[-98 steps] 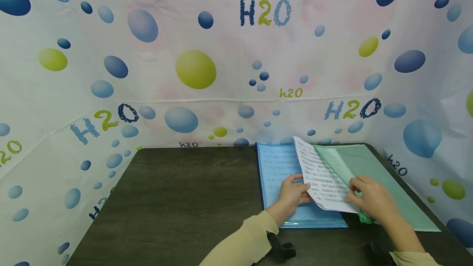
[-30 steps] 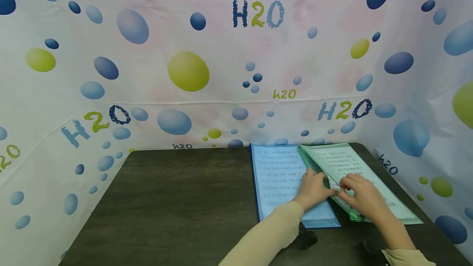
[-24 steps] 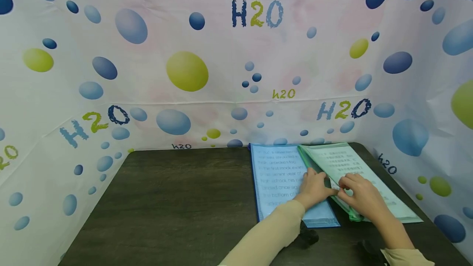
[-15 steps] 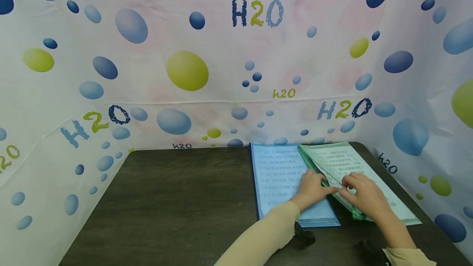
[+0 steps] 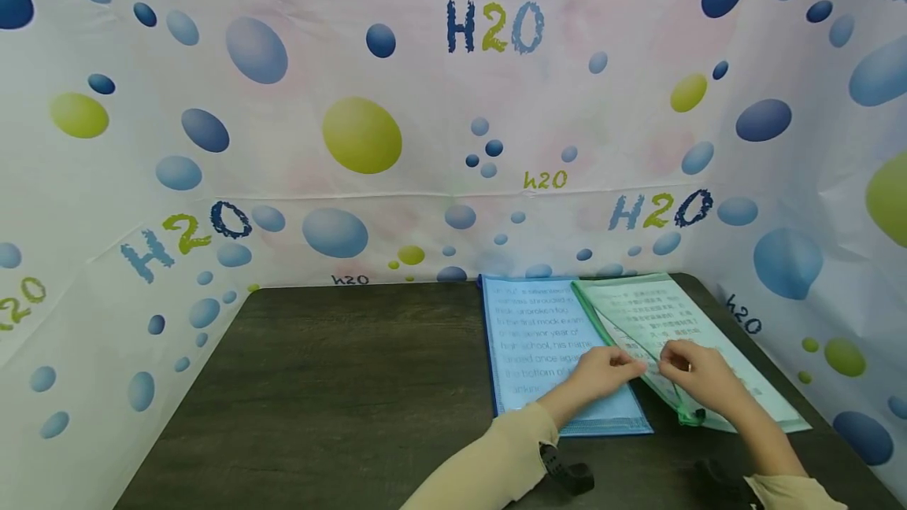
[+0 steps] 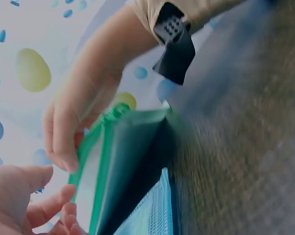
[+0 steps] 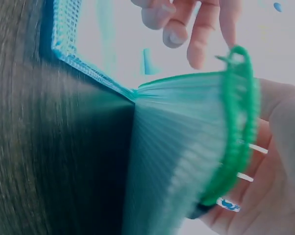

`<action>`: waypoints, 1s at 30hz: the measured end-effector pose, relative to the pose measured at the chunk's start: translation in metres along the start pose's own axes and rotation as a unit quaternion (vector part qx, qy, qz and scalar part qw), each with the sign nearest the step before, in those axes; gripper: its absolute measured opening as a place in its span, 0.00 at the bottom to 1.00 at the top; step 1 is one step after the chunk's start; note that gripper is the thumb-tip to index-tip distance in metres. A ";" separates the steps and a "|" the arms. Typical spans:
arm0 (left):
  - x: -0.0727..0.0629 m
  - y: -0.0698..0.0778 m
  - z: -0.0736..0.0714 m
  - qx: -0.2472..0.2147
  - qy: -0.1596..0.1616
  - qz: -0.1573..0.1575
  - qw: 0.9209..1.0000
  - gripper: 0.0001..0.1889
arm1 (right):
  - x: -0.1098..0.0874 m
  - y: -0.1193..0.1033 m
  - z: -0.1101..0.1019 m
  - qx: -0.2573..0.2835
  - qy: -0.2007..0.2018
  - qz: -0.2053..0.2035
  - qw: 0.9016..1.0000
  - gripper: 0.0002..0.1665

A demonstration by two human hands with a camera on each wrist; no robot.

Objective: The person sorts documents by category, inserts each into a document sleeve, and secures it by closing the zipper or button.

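Note:
A green zip document pouch (image 5: 659, 309) lies at the right, partly over a blue pouch (image 5: 524, 329). Printed paper shows through its translucent cover, and a strip of white paper (image 6: 90, 178) shows in the mouth. My right hand (image 5: 701, 375) pinches the cover's upper edge and holds it raised; the zip tape (image 7: 243, 122) bows out beside that palm in the right wrist view. At the pouch's left edge is my left hand (image 5: 602, 372), its fingers loosely bent and apart, with nothing seen between them. Whether its fingertips touch the pouch is unclear.
Lined handwriting fills the sheet inside the blue pouch. Both pouches rest on a dark wood-grain table (image 5: 340, 384). Behind stands a white backdrop (image 5: 453, 101) with blue and green dots. A black strap (image 5: 567, 472) hangs at the left sleeve.
The white printed sheet, partly outside the green pouch earlier, now lies inside it. My left hand has drawn back slightly towards me from the mouth; the right still holds the edge.

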State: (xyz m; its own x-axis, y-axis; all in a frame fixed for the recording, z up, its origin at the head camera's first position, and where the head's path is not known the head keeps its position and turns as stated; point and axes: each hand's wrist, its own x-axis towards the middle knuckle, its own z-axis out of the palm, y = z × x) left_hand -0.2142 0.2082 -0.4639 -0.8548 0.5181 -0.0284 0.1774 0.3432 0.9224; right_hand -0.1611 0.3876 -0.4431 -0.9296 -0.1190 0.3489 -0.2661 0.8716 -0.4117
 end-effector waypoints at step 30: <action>-0.027 -0.002 0.035 -0.271 -0.200 -0.187 0.923 0.09 | 0.002 0.011 -0.006 0.146 -0.109 -0.007 0.983 0.08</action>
State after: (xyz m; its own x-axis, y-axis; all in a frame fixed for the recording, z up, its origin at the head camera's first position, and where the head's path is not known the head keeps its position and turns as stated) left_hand -0.1744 0.2207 -0.4778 -0.5388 0.7277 -0.4244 -0.4563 0.1715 0.8732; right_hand -0.1639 0.3995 -0.4423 -0.9492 -0.2575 0.1809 -0.3122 0.6986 -0.6438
